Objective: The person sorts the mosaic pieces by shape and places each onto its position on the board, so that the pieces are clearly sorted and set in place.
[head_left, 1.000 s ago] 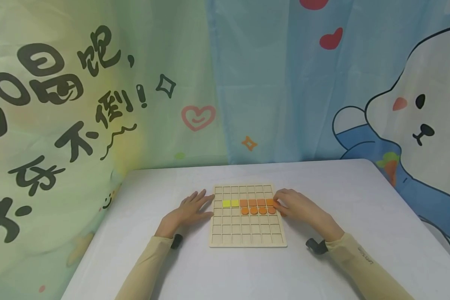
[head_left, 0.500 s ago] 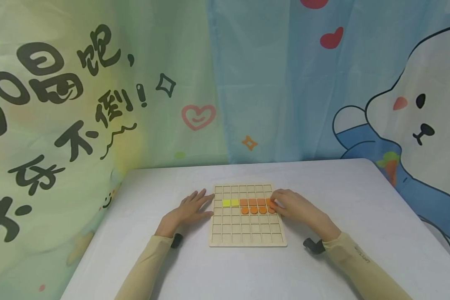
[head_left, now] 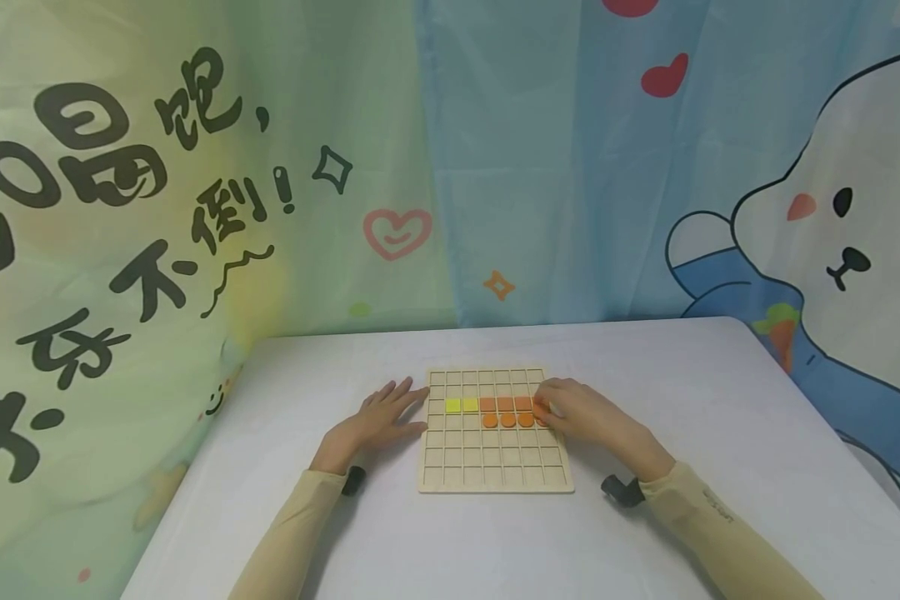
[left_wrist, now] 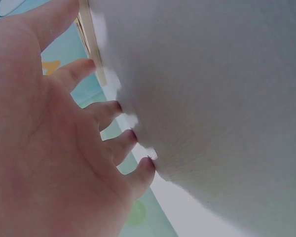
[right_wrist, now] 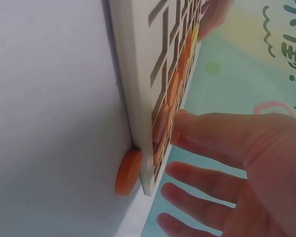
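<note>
A pale wooden grid board (head_left: 450,479) lies on the table. One row holds yellow squares (head_left: 453,406) and orange-red squares (head_left: 505,405). Several orange discs (head_left: 507,421) fill cells in the row just nearer. My left hand (head_left: 381,419) rests at the board's left edge with fingers spread, thumb and forefinger touching it. My right hand (head_left: 581,411) is over the board's right side at the coloured rows. Its thumb and forefinger pinch a small orange piece (right_wrist: 176,132), mostly hidden by the fingers. The other right fingers (right_wrist: 202,180) stay extended.
Another orange disc (right_wrist: 129,172) leans against the board's right edge on the white table (head_left: 495,546), hidden under the right hand in the head view. A printed curtain (head_left: 495,167) hangs behind the table.
My right hand has shifted slightly left over the board, covering the right end of the coloured rows. My left hand and the board have stayed in place.
</note>
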`<state>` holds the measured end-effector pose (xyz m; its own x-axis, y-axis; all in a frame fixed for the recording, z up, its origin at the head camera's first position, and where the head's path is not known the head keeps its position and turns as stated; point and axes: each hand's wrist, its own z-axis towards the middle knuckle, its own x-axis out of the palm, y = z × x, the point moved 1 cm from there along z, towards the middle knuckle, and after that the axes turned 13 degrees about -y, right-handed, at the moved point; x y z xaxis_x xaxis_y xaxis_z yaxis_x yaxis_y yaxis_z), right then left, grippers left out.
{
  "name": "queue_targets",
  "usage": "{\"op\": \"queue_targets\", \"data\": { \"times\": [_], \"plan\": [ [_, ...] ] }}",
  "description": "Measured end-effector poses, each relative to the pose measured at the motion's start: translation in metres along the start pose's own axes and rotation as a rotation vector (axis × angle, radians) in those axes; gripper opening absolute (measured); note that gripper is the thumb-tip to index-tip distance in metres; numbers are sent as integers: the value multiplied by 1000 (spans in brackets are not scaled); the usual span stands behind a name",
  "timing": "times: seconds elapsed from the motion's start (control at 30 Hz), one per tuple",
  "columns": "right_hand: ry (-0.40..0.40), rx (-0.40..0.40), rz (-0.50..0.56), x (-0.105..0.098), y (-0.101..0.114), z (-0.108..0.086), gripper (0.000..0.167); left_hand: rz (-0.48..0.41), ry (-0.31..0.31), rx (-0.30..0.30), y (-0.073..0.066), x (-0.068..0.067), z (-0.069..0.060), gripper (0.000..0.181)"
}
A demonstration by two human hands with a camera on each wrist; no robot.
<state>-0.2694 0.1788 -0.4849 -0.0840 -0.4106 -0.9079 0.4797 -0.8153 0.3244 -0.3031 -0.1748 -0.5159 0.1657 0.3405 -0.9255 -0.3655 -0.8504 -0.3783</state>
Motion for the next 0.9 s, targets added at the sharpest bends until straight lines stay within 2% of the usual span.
{"op": "queue_targets", "data": {
  "times": [0.3,0.6,0.9],
  "plan": [
    [24,3,2,1,4,5,14,2,-1,-2,0,0,1,68],
    [-5,-36,32,2,12,7,10,1,1,-2,-2,-1,0,68],
    [9,-29,34,3,20,11,9,14,13,-13,-2,-1,2,69]
  ]
}}
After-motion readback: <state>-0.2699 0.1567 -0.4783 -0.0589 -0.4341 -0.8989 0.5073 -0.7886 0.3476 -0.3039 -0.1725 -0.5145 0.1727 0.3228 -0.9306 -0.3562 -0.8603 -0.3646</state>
